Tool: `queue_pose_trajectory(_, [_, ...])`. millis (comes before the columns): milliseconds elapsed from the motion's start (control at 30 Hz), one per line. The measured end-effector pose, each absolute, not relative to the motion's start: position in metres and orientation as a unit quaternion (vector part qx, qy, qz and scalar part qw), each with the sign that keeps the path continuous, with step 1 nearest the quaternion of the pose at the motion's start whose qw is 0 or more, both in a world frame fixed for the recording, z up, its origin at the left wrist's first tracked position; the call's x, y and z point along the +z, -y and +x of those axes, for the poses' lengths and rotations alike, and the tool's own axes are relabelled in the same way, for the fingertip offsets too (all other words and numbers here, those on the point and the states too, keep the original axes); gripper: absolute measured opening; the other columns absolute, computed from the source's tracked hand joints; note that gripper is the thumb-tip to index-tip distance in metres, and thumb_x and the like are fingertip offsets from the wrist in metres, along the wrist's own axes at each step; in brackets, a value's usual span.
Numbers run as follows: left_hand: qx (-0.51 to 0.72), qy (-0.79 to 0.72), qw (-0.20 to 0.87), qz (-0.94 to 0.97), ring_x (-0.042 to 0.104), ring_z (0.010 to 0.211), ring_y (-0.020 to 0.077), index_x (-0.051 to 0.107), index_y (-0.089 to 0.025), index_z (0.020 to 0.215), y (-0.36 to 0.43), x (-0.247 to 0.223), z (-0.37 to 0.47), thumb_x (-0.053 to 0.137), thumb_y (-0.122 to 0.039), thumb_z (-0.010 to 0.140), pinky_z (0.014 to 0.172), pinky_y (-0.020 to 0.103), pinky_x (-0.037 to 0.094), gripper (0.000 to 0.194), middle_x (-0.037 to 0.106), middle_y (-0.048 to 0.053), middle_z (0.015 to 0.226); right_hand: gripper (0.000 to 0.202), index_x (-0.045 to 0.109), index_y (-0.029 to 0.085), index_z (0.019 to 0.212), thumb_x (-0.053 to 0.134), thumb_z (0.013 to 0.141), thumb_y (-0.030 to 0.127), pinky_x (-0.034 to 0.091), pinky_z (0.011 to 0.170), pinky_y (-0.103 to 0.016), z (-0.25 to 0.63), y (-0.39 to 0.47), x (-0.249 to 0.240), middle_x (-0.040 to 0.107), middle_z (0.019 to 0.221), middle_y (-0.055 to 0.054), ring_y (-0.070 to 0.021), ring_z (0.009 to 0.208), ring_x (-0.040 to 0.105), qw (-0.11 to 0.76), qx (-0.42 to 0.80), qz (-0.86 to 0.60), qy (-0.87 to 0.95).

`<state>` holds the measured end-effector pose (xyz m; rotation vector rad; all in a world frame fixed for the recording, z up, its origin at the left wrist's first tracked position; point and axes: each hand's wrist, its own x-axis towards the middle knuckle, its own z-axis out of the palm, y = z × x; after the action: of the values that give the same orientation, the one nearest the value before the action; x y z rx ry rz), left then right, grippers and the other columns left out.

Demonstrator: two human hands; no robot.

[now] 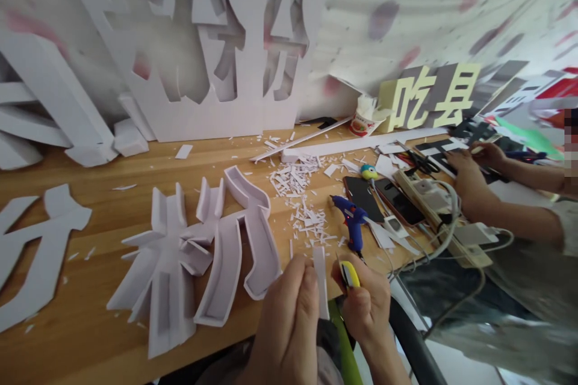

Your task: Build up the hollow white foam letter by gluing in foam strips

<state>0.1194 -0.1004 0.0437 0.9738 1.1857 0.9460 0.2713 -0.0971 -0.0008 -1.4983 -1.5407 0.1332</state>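
My left hand [291, 313] is closed on a narrow white foam board strip [320, 280], held upright at the table's front edge. Beside it, my right hand [366, 301] grips a yellow utility knife [350, 275], its thin blade pointing up and away from me. The blade is apart from the strip. Left of my hands lies a hollow white foam letter [228, 246] with raised side walls. A blue glue gun [350, 216] rests on the table just beyond my right hand.
White foam scraps [300, 177] litter the wooden table [135, 171]. Phones [400, 200] and a power strip [440, 216] with cables lie to the right. A co-worker's hands [472, 159] work at far right. Cut-out boards [217, 114] lean at the back.
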Motion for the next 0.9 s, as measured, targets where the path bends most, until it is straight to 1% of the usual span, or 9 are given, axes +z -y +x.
queue_pose_trajectory(100, [0.407, -0.526, 0.629, 0.402, 0.055, 0.139, 0.0324, 0.073, -0.024, 0.119, 0.092, 0.038, 0.125, 0.060, -0.064, 0.090, 0.118, 0.044, 0.044, 0.051, 0.067, 0.009, 0.141, 0.067, 0.051, 0.021, 0.068, 0.025, 0.102, 0.072, 0.029, 0.044, -0.026, 0.269, 0.100, 0.003, 0.045, 0.051, 0.004, -0.0098, 0.042, 0.043, 0.463, 0.068, -0.597, 0.651])
queue_pose_trajectory(200, [0.407, -0.533, 0.638, 0.379, 0.058, 0.135, 0.0304, 0.072, -0.021, 0.119, 0.087, 0.036, 0.128, 0.057, -0.064, 0.092, 0.118, 0.041, 0.044, 0.053, 0.068, 0.009, 0.139, 0.068, 0.052, 0.021, 0.068, 0.026, 0.101, 0.074, 0.028, 0.044, -0.025, 0.266, 0.101, 0.005, 0.044, 0.051, 0.004, -0.0094, 0.042, 0.042, 0.457, 0.074, -0.589, 0.662])
queue_pose_trajectory(333, [0.397, -0.538, 0.636, 0.386, 0.059, 0.133, 0.0291, 0.074, -0.025, 0.118, 0.088, 0.042, 0.126, 0.062, -0.061, 0.090, 0.110, 0.035, 0.049, 0.047, 0.067, 0.006, 0.140, 0.068, 0.052, 0.021, 0.068, 0.026, 0.101, 0.074, 0.027, 0.044, -0.026, 0.265, 0.098, 0.004, 0.043, 0.051, 0.004, -0.0095, 0.043, 0.041, 0.457, 0.069, -0.593, 0.659])
queue_pose_trajectory(433, [0.398, -0.543, 0.623, 0.398, 0.061, 0.130, 0.0275, 0.074, -0.026, 0.118, 0.088, 0.046, 0.126, 0.061, -0.062, 0.090, 0.109, 0.033, 0.049, 0.047, 0.069, 0.006, 0.137, 0.067, 0.053, 0.021, 0.069, 0.026, 0.101, 0.073, 0.028, 0.045, -0.026, 0.265, 0.097, 0.001, 0.044, 0.052, 0.004, -0.0099, 0.043, 0.042, 0.457, 0.060, -0.599, 0.655])
queue_pose_trajectory(567, [0.404, -0.533, 0.624, 0.404, 0.064, 0.126, 0.0276, 0.076, -0.026, 0.113, 0.086, 0.048, 0.124, 0.063, -0.066, 0.087, 0.107, 0.033, 0.050, 0.049, 0.073, 0.007, 0.131, 0.067, 0.054, 0.021, 0.070, 0.026, 0.102, 0.073, 0.029, 0.046, -0.026, 0.267, 0.094, 0.000, 0.045, 0.052, 0.004, -0.0103, 0.044, 0.043, 0.456, 0.048, -0.604, 0.652])
queue_pose_trajectory(733, [0.407, -0.507, 0.631, 0.422, 0.065, 0.125, 0.0303, 0.075, -0.025, 0.114, 0.083, 0.050, 0.118, 0.068, -0.059, 0.086, 0.096, 0.032, 0.057, 0.045, 0.073, 0.009, 0.130, 0.066, 0.055, 0.021, 0.072, 0.028, 0.102, 0.073, 0.029, 0.046, -0.025, 0.269, 0.090, -0.003, 0.044, 0.051, 0.005, -0.0100, 0.044, 0.043, 0.463, 0.040, -0.598, 0.653])
queue_pose_trajectory(833, [0.406, -0.523, 0.625, 0.414, 0.065, 0.125, 0.0282, 0.075, -0.026, 0.114, 0.083, 0.052, 0.119, 0.067, -0.057, 0.088, 0.099, 0.031, 0.055, 0.041, 0.074, 0.008, 0.129, 0.066, 0.055, 0.021, 0.072, 0.028, 0.101, 0.073, 0.029, 0.046, -0.025, 0.270, 0.086, -0.007, 0.044, 0.053, 0.004, -0.0099, 0.044, 0.042, 0.469, 0.044, -0.597, 0.650])
queue_pose_trajectory(900, [0.405, -0.532, 0.623, 0.405, 0.065, 0.124, 0.0263, 0.075, -0.027, 0.114, 0.082, 0.053, 0.121, 0.065, -0.059, 0.089, 0.101, 0.030, 0.053, 0.042, 0.074, 0.006, 0.128, 0.066, 0.053, 0.021, 0.070, 0.028, 0.101, 0.073, 0.029, 0.047, -0.025, 0.269, 0.084, -0.008, 0.044, 0.053, 0.004, -0.0098, 0.045, 0.042, 0.471, 0.049, -0.597, 0.648])
